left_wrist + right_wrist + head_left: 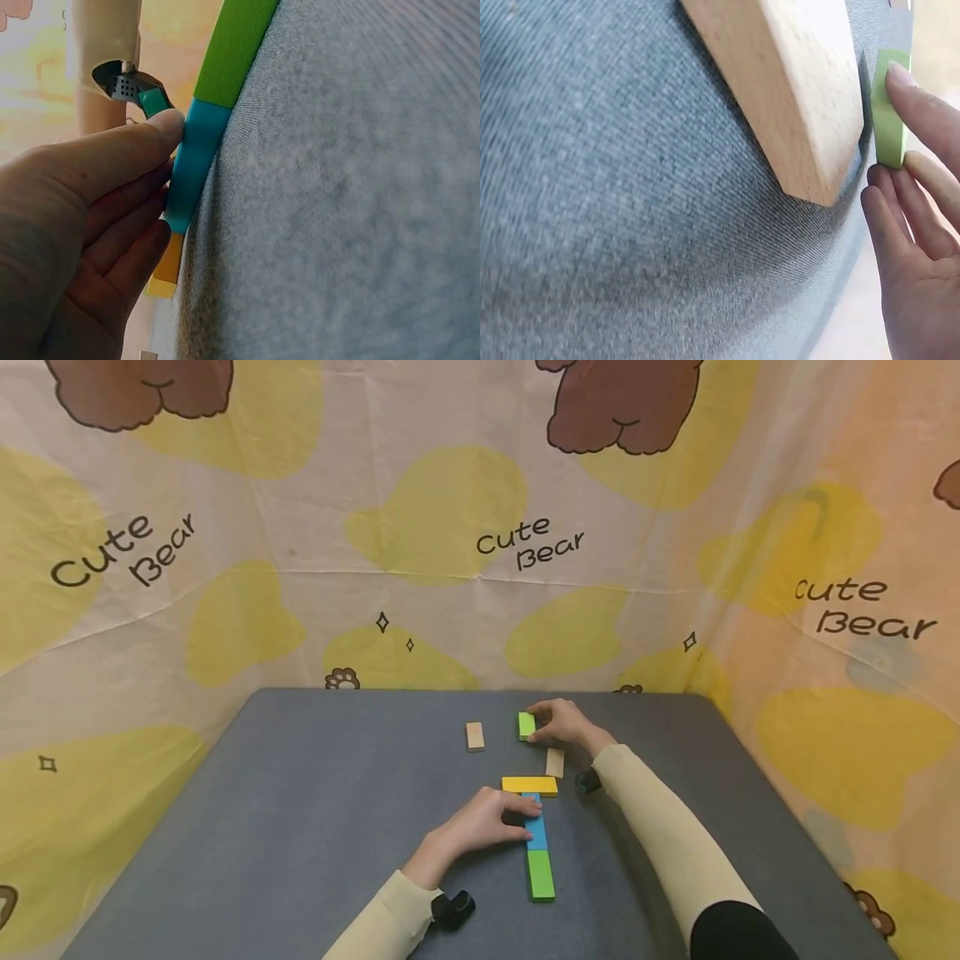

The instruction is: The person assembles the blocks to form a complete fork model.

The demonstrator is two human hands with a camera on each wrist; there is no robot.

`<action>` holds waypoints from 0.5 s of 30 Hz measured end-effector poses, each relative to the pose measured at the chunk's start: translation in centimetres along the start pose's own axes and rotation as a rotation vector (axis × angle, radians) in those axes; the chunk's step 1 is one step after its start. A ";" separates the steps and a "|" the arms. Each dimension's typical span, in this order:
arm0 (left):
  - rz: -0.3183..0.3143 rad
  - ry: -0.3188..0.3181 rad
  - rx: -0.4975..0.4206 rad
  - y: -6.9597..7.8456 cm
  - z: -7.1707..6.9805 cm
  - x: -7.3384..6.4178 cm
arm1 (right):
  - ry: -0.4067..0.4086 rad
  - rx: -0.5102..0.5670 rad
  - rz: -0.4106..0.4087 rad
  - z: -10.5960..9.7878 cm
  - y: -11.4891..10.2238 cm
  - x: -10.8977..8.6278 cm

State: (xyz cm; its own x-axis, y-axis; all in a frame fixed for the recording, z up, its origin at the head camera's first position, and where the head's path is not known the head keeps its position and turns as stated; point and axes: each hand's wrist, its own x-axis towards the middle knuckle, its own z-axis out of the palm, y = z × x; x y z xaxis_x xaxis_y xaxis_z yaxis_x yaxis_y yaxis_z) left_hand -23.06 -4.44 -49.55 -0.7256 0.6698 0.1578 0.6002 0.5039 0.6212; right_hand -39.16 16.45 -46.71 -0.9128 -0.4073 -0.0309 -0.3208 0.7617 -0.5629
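Observation:
My left hand (483, 820) is at a blue block (536, 835) lying flat on the grey table, its thumb and fingertips pinching the block. One end of the blue block meets a green block (541, 877) nearer to me; the other meets a yellow block (529, 786) set crosswise, so the three form a T. Farther back, my right hand (566, 723) pinches a second, light green block (889, 112) between thumb and fingers, near the table's far edge. In the right wrist view a plain wooden block (795, 97) lies close beside that hand.
Another plain wooden block (475, 737) lies to the left of the light green one. The grey cloth-covered table (315, 827) ends at a printed curtain (420, 543) behind and at the sides. Dark wrist cameras (453, 911) sit under both sleeves.

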 end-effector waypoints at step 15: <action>-0.009 -0.008 -0.001 0.1 -0.1 0.0 | -0.006 0.015 -0.026 -0.8 -0.9 -1.0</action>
State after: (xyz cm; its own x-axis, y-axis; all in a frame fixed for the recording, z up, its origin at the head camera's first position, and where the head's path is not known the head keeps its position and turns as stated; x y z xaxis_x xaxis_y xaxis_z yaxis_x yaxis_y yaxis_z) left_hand -23.00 -4.47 -49.38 -0.7286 0.6691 0.1462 0.5930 0.5095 0.6235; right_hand -38.14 16.62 -45.52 -0.9027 -0.4297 -0.0210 -0.3405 0.7433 -0.5758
